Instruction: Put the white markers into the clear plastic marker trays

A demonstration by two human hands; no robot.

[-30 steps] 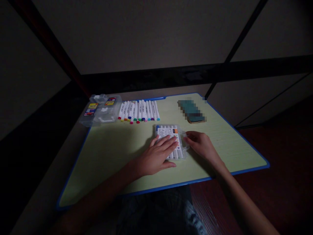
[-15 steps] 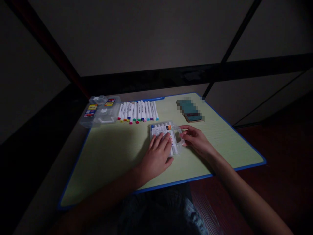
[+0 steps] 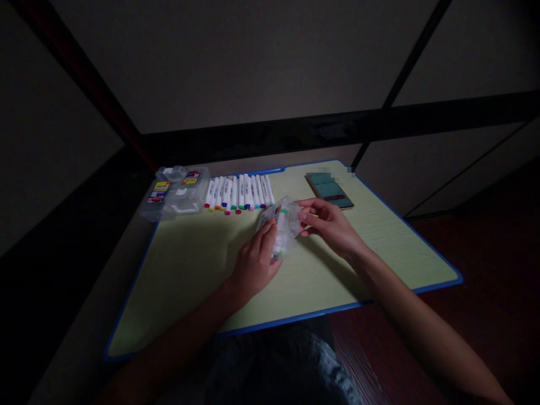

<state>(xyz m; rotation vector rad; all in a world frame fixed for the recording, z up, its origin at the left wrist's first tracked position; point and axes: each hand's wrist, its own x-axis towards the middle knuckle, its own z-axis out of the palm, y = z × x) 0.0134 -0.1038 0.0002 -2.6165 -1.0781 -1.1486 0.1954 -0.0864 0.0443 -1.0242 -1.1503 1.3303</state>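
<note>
A clear plastic marker case (image 3: 291,228) is tilted up off the table in front of me, with white markers showing inside. My left hand (image 3: 256,256) grips its left side, fingers wrapped over the label side. At its right edge, my right hand (image 3: 329,225) pinches the case between thumb and fingers. Part of the case looks blurred, and I cannot tell whether its lid is open. Just beyond it lies a row of white markers (image 3: 239,191) with coloured ends pointing toward me.
Clear empty cases (image 3: 185,199) with yellow labels sit at the table's far left corner. A phone (image 3: 331,191) lies at the back right. The pale green table (image 3: 189,281) has a blue rim, and a panelled wall (image 3: 253,67) stands behind it.
The marker case was lying flat under my left hand; now it is tilted up. My right hand has moved left and slightly away from me with its edge.
</note>
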